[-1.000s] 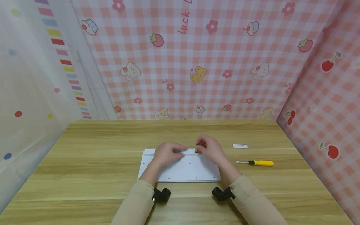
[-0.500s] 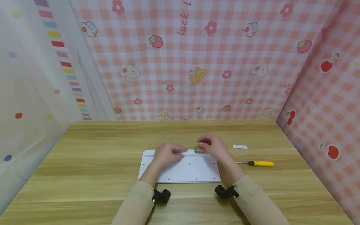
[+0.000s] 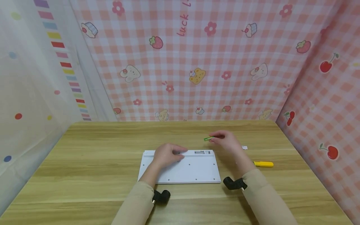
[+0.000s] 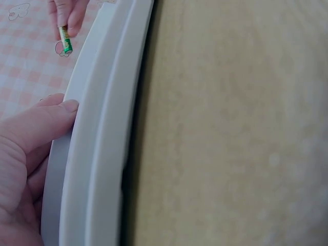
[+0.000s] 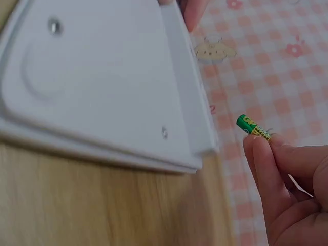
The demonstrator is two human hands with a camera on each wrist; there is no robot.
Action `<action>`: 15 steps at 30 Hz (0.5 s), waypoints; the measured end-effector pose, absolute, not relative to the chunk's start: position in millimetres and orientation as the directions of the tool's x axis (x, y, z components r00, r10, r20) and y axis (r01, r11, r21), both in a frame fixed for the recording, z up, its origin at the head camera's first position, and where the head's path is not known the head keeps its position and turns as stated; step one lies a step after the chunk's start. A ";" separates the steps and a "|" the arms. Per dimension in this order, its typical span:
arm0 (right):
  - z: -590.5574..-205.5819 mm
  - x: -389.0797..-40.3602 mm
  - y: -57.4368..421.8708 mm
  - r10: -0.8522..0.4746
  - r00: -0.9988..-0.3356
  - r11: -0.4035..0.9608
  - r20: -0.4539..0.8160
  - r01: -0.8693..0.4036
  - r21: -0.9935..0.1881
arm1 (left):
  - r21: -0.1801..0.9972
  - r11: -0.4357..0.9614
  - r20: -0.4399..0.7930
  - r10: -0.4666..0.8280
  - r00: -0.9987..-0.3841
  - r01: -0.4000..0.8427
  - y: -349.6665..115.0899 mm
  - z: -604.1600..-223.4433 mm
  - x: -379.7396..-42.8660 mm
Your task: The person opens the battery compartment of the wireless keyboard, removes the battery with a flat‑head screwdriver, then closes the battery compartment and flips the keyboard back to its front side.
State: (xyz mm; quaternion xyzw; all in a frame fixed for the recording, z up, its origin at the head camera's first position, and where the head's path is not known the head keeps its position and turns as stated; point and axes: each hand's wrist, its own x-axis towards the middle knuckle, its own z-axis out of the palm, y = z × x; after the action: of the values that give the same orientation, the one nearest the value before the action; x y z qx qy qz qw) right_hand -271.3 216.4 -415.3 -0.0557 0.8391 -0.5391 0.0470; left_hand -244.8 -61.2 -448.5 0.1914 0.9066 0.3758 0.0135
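A white keyboard (image 3: 194, 172) lies underside up on the table, its raised ridge along the far edge. An uncovered battery compartment (image 3: 200, 152) shows in the ridge's right part. My left hand (image 3: 166, 154) grips the ridge left of that compartment; in the left wrist view its thumb (image 4: 64, 110) lies on the ridge and the fingers go behind it. Beyond the keyboard's far right corner, my right hand (image 3: 226, 140) pinches a green and yellow battery (image 3: 208, 138) between thumb and fingers. One battery end (image 5: 245, 123) sticks out past the fingertips in the right wrist view.
A small white cover (image 3: 244, 147) lies to the right, partly hidden behind my right hand. Nearer sits a screwdriver (image 3: 263, 164) with a yellow handle, its shaft hidden by my right forearm. The wooden table (image 3: 98, 175) ends at a checked curtain (image 3: 180, 93).
My right hand has lifted the battery out of the compartment and carried it up and to the right, away from the keyboard. My left hand has stayed in place.
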 end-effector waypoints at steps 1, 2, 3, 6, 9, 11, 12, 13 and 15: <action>-416.3 -273.0 219.0 -0.149 -0.989 0.408 -0.011 -0.051 -0.912 | 0.686 0.645 0.120 0.356 -0.927 0.337 -61.1 -448.3 -244.5; -417.4 -274.7 221.2 -0.152 -0.988 0.407 -0.010 -0.053 -0.912 | 0.685 0.645 0.121 0.356 -0.927 0.337 -61.1 -448.3 -244.3; -418.6 -276.3 222.9 -0.154 -0.988 0.406 -0.009 -0.055 -0.912 | 0.685 0.646 0.122 0.356 -0.927 0.338 -61.1 -448.4 -244.3; -422.0 -281.1 226.0 -0.135 -0.991 0.434 -0.024 -0.037 -0.900 | 0.687 0.644 0.121 0.355 -0.927 0.336 -60.8 -448.7 -244.4; -426.7 -287.1 226.1 -0.116 -0.992 0.458 -0.053 -0.007 -0.889 | 0.686 0.644 0.125 0.355 -0.926 0.339 -61.7 -449.4 -244.8; -429.4 -290.4 226.1 -0.104 -0.991 0.472 -0.079 0.020 -0.881 | 0.687 0.642 0.127 0.354 -0.926 0.340 -61.8 -449.5 -244.9; -430.3 -291.4 225.8 -0.101 -0.991 0.471 -0.087 0.029 -0.882 | 0.689 0.641 0.127 0.354 -0.927 0.339 -61.8 -449.2 -244.7; -431.3 -292.4 225.5 -0.100 -0.991 0.469 -0.095 0.037 -0.882 | 0.689 0.640 0.129 0.354 -0.926 0.340 -61.7 -449.1 -244.6; -432.8 -293.6 225.5 -0.096 -0.990 0.476 -0.100 0.043 -0.878 | 0.689 0.640 0.128 0.355 -0.926 0.341 -61.4 -448.9 -244.5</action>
State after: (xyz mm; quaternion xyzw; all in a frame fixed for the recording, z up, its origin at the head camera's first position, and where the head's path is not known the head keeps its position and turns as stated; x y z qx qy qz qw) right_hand -293.6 225.5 -432.8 -0.0154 0.8565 -0.5115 0.0677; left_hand -244.5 -61.4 -448.9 0.1921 0.9055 0.3783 0.0094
